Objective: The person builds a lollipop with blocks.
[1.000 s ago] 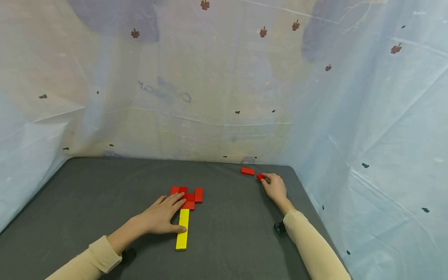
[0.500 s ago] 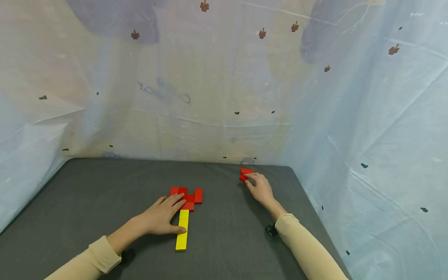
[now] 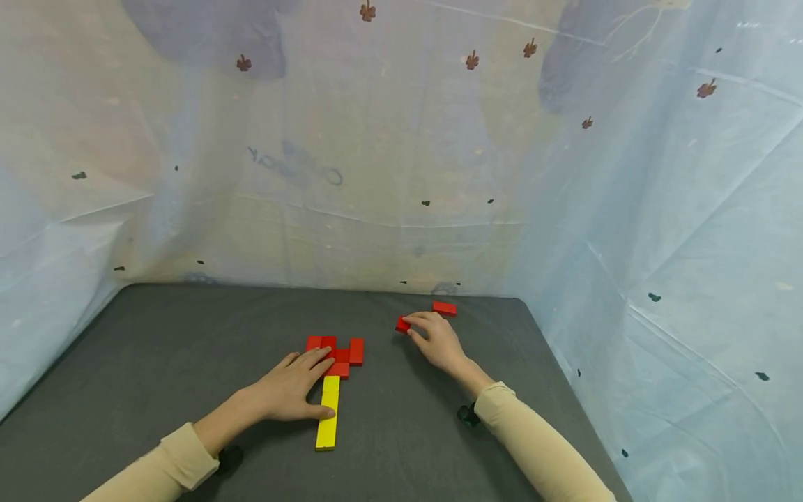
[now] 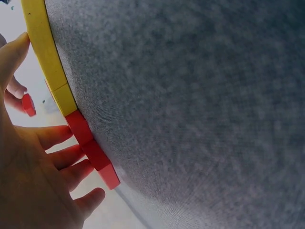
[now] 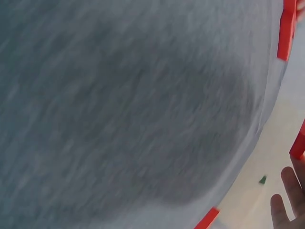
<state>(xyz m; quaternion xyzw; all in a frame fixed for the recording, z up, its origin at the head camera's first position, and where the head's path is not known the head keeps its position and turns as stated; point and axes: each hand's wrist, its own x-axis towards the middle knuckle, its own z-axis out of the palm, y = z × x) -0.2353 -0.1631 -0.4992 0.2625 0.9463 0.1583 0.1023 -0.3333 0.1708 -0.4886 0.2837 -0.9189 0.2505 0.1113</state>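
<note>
My left hand (image 3: 288, 390) lies with spread, fairly straight fingers over a flat layout of blocks. Its fingertips touch the red blocks (image 3: 342, 369) and its thumb rests on the yellow strip (image 3: 327, 432) below them. In the left wrist view, the fingers reach the side of the red blocks (image 4: 80, 127) and the thumb meets the yellow one (image 4: 42, 43). My right hand (image 3: 439, 343) pinches a small red block (image 3: 401, 324) between thumb and fingers, raised off the table, right of the layout. The right wrist view catches that red block (image 5: 299, 143) at its edge.
Another red block (image 3: 444, 308) lies near the table's far edge, behind my right hand. The dark grey table (image 3: 188, 335) is bordered by a pale printed plastic sheet (image 3: 351, 153) at the back and sides.
My right hand has moved left with the pinched red block, passing in front of the loose red block near the far edge. The left hand stays in place on the layout.
</note>
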